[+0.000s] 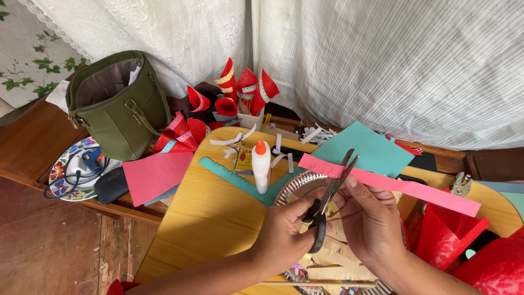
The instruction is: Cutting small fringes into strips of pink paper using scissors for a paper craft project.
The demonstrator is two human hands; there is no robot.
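Evidently left hand (284, 232) gripped black scissors (327, 202), blades parted around pink paper strip (390, 183) — right hand (368, 221) fingers pinched strip taut, steadying cut over yellow table (207, 218).

Head cam, close overhead (slightly tilted?)

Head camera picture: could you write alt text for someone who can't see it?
Left hand works black scissors into a pink paper strip held by the right hand, above a yellow table with a glue bottle, red paper cones and a green bag.
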